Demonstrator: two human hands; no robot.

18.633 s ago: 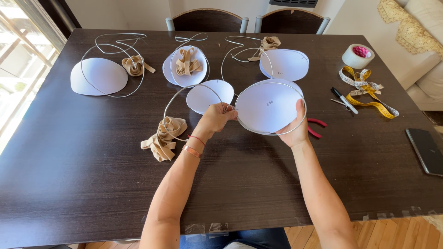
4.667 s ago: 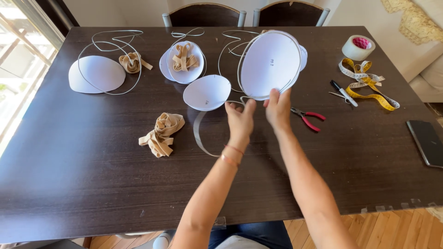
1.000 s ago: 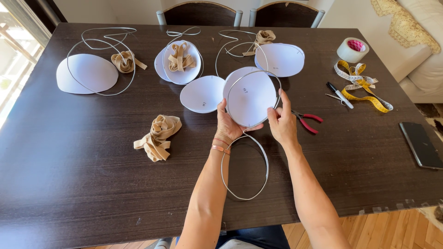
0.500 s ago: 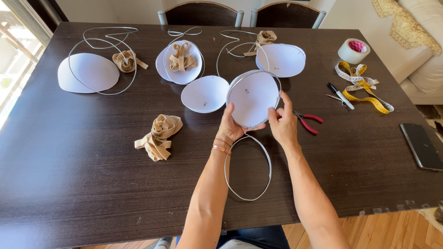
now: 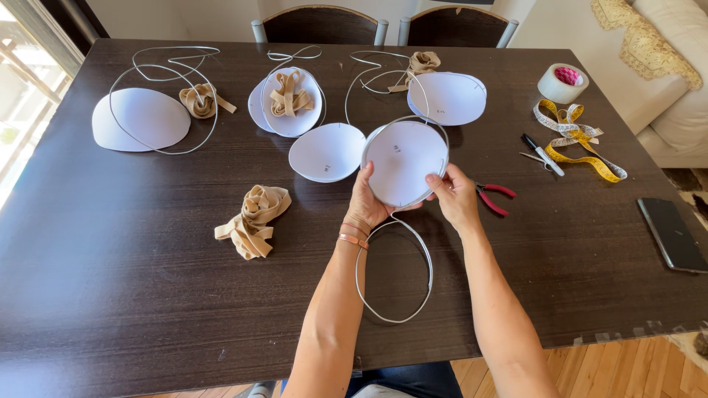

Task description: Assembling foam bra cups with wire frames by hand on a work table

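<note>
1. Both hands raised over the middle of the tabletop point(image 5: 110, 243), a white foam cup point(image 5: 404, 162) held between them, tilted up with its hollow side facing near.
2. Left hand point(image 5: 366, 203) clamped on the cup's near-left rim, thumb on the inner face, copper bangles at the wrist.
3. Right hand point(image 5: 455, 197) pinching the near-right rim, fingers closed on the edge; hands apart by the cup's width, neither one clearly nearer.
4. Grey wire point(image 5: 392, 269) run around the cup's rim, then hanging as an oval loop toward the near edge, between the two forearms; long axis of the loop near to far.
5. Cup just far of both hands, wire loop just near of them, so the held things straddle the hands along one near-far line.
6. Second white cup point(image 5: 327, 152) flat on the tabletop, just left of the held one, touching or nearly so.
7. Beige strap bundle point(image 5: 253, 219) to the left, well apart from the left hand.
8. Red-handled pliers point(image 5: 493, 197) just right of the right hand.
9. Farther right: marker point(image 5: 543, 154), yellow tape measure point(image 5: 582, 144), tape roll point(image 5: 563, 82), dark phone point(image 5: 671, 234).
</note>
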